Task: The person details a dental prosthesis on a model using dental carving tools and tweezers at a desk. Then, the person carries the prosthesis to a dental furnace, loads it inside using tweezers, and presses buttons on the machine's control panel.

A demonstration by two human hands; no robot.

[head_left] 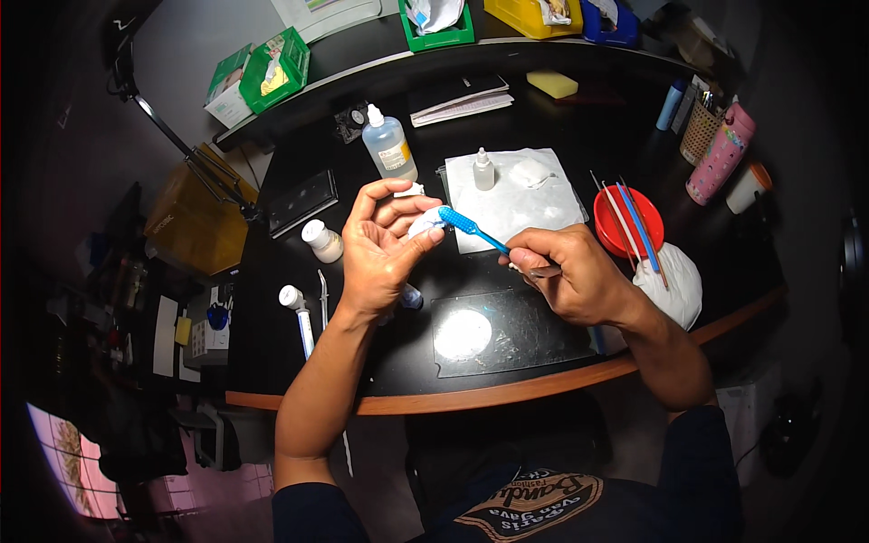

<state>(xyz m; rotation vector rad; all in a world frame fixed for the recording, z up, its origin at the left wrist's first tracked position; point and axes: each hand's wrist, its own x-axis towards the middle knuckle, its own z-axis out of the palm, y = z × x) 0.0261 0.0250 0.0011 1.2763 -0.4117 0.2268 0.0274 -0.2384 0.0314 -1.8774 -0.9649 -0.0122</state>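
Black desk [389, 366] under a lamp's light, its surroundings falling into shadow toward the dark rim. Left hand [382, 253], fingers loosely curled, pinches a small white piece [424, 224] above the desk's middle; fingers and thumb cover part of it, so its exact shape is unclear. Right hand [579, 276] is closed round a blue toothbrush [489, 239], its head at the piece's right side; the grip hides the handle's end. Behind the left wrist, a tube [412, 296] is half hidden. Far off, the green bin [439, 36] and yellow bin [534, 23] are cut by the upper edge. Left of the paper [475, 226], a large bottle [389, 149] bears a white-and-yellow label, its print too small to read. Lettering in an oval marks the shirt [634, 498] nearest.
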